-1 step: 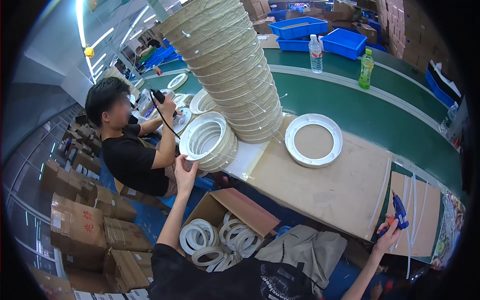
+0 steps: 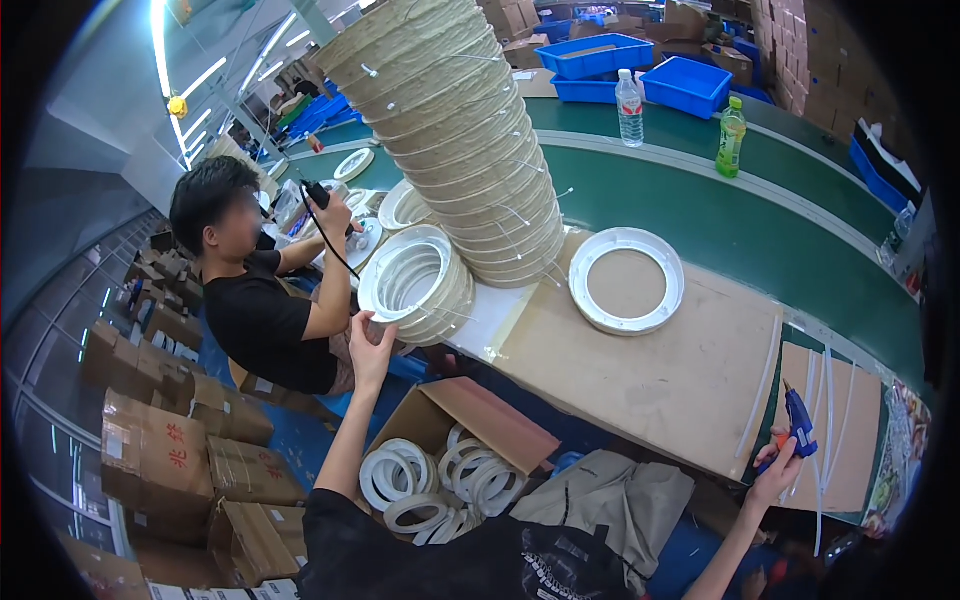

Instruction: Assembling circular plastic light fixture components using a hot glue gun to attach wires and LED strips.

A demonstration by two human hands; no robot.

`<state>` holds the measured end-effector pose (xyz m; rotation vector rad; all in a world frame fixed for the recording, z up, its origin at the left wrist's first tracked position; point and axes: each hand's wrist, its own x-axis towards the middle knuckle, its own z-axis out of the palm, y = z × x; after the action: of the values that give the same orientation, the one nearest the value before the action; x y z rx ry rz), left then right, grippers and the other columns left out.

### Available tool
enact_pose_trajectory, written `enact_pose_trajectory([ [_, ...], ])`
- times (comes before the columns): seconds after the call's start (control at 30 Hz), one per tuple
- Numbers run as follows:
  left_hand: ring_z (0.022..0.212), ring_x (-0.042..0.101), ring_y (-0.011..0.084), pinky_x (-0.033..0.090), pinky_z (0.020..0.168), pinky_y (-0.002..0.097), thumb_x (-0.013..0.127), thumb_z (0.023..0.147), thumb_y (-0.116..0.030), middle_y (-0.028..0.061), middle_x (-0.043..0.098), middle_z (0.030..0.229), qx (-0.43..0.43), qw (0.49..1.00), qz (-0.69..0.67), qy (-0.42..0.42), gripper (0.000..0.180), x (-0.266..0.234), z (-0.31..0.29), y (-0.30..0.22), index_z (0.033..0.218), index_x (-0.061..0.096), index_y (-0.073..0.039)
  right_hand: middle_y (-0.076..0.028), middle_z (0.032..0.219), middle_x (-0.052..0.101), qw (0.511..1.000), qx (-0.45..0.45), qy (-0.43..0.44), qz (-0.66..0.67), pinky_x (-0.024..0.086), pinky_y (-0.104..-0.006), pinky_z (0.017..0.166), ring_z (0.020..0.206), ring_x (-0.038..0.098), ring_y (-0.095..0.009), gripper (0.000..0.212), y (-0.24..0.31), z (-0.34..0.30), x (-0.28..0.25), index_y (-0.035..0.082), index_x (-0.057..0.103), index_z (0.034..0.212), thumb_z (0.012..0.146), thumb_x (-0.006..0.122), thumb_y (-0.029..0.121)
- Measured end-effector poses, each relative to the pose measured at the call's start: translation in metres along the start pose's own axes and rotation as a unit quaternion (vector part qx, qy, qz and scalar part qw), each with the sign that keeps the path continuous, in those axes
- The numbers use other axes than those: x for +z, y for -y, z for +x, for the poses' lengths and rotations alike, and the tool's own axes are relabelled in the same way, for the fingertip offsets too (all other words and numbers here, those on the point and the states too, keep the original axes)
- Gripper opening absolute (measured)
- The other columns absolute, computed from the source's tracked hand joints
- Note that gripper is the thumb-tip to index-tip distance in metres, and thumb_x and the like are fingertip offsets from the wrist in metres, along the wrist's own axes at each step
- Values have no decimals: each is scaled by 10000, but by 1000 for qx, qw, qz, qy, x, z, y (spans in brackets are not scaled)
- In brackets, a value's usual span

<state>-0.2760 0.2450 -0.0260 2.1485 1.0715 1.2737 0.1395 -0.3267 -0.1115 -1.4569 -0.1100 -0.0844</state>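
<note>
My left hand [image 2: 372, 347] pinches the lower rim of a short stack of white-rimmed, beige ring-shaped pieces [image 2: 440, 318] at the table's left end. Out to the right, my right hand [image 2: 776, 478] is wrapped round a blue glue gun [image 2: 801, 424], its nozzle pointing up and away. Between my hands, a single white ring [image 2: 628, 322] lies flat on the cardboard-covered table [image 2: 640, 385]. Behind the short stack leans a tall column of beige, ribbed, cone-like pieces [image 2: 470, 150] with thin white ties sticking out. Long white sticks [image 2: 826, 440] lie beside the glue gun.
An open carton [image 2: 495, 420] holding several white rings stands below the table. To the left, a co-worker [image 2: 270, 290] holds a black corded tool [image 2: 316, 193]. A green conveyor [image 2: 640, 185] runs behind, with two bottles [image 2: 631, 110] and blue trays [image 2: 690, 88].
</note>
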Motion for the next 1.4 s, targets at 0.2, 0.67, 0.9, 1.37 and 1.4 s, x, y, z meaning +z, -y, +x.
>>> enact_pose_trajectory([
  [0.2,1081,635,219,492,951,343,764,860,-109,176,633,1144,0,1000,23,10,442,2,0,-4,1191,499,17,-82,1010,671,1000,0,-10,-15,372,-186,441,542,504,-51,306,-4,0,2,12,553,1154,1088,445,291],
  [0.67,1246,538,318,389,1077,380,706,907,-138,237,553,1292,16,990,120,66,601,5,-8,-34,1396,404,40,-113,991,681,993,-66,-23,-93,374,-205,432,530,514,-63,286,-29,6,-20,6,562,1166,1084,457,259],
  [0.9,1099,615,244,532,890,320,639,868,48,193,535,1364,194,959,-12,206,634,50,-73,-130,1452,391,22,34,768,483,996,77,-46,-1,312,-210,561,624,398,-52,298,70,-20,44,61,652,1053,1051,501,318],
  [1.37,972,653,245,529,851,336,592,934,-30,168,601,1248,119,888,-175,408,308,256,-77,-207,1239,607,11,-130,1013,701,999,8,-35,-39,414,-201,449,554,540,-70,307,44,-16,30,-10,567,1156,1084,444,262],
  [1.4,955,651,254,520,847,343,599,926,-34,166,612,1202,121,882,-196,411,229,257,-79,-215,1147,632,17,-131,1014,700,998,32,-35,-32,415,-201,449,556,540,-71,305,48,-14,29,-9,568,1156,1084,441,259],
])
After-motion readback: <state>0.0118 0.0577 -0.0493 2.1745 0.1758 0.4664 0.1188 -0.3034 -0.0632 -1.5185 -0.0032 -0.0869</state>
